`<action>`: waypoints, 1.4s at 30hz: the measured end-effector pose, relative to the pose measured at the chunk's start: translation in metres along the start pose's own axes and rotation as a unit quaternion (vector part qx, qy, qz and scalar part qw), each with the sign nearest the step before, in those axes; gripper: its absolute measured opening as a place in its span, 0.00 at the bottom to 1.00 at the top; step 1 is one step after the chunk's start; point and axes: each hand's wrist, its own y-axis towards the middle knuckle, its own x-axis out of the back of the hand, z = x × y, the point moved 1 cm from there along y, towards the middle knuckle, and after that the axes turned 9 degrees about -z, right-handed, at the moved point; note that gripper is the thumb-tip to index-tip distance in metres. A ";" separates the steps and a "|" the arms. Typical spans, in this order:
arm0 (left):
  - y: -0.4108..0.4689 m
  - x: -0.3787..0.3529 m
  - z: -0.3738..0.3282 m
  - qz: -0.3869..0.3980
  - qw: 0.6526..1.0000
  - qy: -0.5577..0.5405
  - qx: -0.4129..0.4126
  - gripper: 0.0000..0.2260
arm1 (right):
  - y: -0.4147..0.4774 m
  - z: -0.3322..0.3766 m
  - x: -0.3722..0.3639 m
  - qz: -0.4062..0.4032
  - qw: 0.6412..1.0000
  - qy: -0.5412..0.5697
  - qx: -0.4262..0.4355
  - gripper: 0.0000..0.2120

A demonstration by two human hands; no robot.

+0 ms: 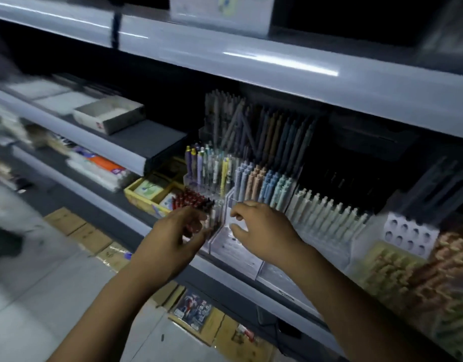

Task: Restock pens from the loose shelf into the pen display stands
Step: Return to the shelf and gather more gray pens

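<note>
Clear tiered pen display stands (pixel 226 246) sit on a grey shelf, filled with rows of upright pens. A block of red and black pens (pixel 192 202) stands at the front left of them. My left hand (pixel 173 236) reaches to that block, fingers spread and blurred, touching or just beside the pens. My right hand (pixel 261 231) hovers over the bare lower steps of the middle stand, thumb and forefinger pinched close; whether it holds a pen is not visible. Pastel blue, peach and mint pens (pixel 264 185) stand behind it, and pale cream and green pens (pixel 327 212) to its right.
A white perforated stand (pixel 408 236) and peach and green pens (pixel 413 278) fill the right end. A yellow divided box (pixel 152 192) sits left of the stands. An upper shelf edge (pixel 277 69) overhangs. Cardboard boxes (pixel 79 231) line the floor below.
</note>
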 end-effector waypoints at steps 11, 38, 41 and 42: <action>-0.097 0.204 0.118 -0.116 0.972 0.143 0.148 0.10 | 0.101 0.263 -0.043 0.020 0.953 -0.003 0.303 0.13; -0.087 0.884 0.589 -0.287 0.870 0.303 0.261 0.11 | 0.546 1.041 -0.192 -0.009 0.866 0.095 0.492 0.18; -0.057 0.960 0.644 -0.311 0.858 0.315 0.262 0.10 | 0.612 1.115 -0.207 -0.011 0.846 0.078 0.528 0.18; -0.051 0.984 0.662 -0.320 0.853 0.320 0.260 0.10 | 0.632 1.139 -0.213 -0.010 0.840 0.071 0.537 0.18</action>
